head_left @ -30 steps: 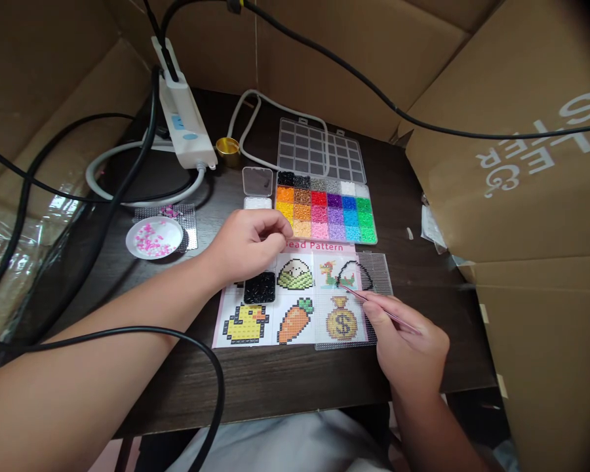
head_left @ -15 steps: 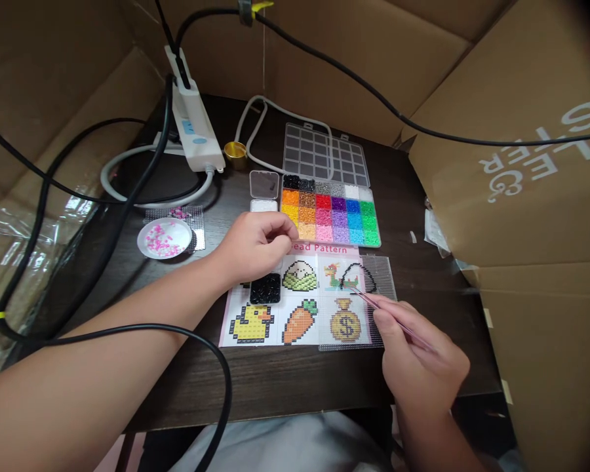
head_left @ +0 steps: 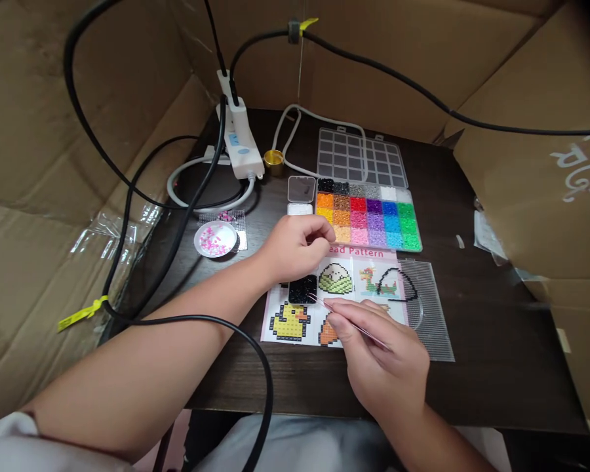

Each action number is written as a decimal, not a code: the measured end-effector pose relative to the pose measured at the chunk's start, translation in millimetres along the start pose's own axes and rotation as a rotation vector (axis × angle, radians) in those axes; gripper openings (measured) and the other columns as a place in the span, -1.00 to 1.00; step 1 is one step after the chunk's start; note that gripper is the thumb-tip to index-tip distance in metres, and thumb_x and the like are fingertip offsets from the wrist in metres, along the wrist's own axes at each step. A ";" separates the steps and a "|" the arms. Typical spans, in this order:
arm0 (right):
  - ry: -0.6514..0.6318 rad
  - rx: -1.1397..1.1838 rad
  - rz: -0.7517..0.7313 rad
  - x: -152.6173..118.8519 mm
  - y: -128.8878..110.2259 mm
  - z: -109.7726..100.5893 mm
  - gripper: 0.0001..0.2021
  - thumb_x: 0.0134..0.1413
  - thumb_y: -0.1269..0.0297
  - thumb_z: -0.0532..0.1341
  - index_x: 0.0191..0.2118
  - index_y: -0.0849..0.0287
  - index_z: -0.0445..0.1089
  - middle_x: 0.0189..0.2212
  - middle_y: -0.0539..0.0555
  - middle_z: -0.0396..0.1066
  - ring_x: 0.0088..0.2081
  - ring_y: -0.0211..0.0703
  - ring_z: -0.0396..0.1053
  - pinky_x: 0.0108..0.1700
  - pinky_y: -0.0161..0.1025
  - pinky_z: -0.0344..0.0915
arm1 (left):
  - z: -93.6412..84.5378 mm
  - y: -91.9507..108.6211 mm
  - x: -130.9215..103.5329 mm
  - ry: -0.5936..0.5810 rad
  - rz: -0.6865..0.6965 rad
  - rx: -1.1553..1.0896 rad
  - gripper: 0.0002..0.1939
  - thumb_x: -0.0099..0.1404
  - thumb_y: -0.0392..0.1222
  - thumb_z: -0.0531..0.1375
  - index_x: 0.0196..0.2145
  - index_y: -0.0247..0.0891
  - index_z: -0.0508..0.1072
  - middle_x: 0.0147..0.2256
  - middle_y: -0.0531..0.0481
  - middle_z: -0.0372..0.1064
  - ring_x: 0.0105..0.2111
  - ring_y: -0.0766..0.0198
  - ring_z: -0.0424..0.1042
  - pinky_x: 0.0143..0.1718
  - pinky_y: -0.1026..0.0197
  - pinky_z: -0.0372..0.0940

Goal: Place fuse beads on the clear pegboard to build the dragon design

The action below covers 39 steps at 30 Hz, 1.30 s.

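Clamped in our right hand (head_left: 388, 357), the tweezers (head_left: 368, 335) have their tips at the lower right of a small tray (head_left: 302, 303) of black beads (head_left: 301, 288) on the pattern sheet (head_left: 313, 332). Our left hand (head_left: 297, 248) is just beyond, finger and thumb curled; we cannot tell whether it grips anything. Rightward, we note a black bead outline (head_left: 407, 275) over a clear pegboard (head_left: 440, 328).

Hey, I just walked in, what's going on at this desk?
A person's right hand holds tweezers, their tips at a small box of black beads. The left hand is curled just behind that box; whether it holds anything is unclear. A curved line of black beads sits on a clear pegboard, which overlaps a bead pattern sheet.
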State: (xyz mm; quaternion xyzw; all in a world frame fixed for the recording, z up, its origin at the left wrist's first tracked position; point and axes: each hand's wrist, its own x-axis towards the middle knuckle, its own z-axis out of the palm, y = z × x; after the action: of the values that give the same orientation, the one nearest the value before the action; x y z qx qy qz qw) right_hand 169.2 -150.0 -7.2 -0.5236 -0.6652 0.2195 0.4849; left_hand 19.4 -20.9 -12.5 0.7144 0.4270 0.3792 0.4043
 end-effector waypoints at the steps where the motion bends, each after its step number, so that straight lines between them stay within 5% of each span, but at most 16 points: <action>1: 0.002 -0.010 0.002 -1.0 1.0 -0.9 -0.87 0.18 0.47 0.31 -0.24 0.14 0.60 -0.28 0.01 0.66 -0.27 -0.23 0.62 -0.18 -0.30 0.52 | 0.0 0.1 -0.1 0.001 0.002 -0.002 -0.83 0.07 -0.34 0.08 -0.47 -0.29 0.48 -0.57 0.11 0.33 -0.53 0.39 0.26 -0.48 0.28 0.17; 39: 0.051 0.042 0.105 -2.5 0.1 -8.9 -0.85 0.16 0.45 0.32 -0.25 0.08 0.63 -0.30 -0.01 0.66 -0.30 -0.17 0.62 -0.21 -0.26 0.55 | -0.9 0.8 0.1 -0.007 -0.029 0.020 -0.84 0.07 -0.33 0.09 -0.47 -0.28 0.48 -0.57 0.11 0.35 -0.54 0.37 0.26 -0.48 0.27 0.17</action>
State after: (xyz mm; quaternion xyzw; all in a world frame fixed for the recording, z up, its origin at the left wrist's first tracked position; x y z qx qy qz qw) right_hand 177.0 -154.2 -4.4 -0.5529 -0.6196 0.2449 0.5005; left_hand 18.8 -20.9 -11.4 0.7135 0.4395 0.3665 0.4043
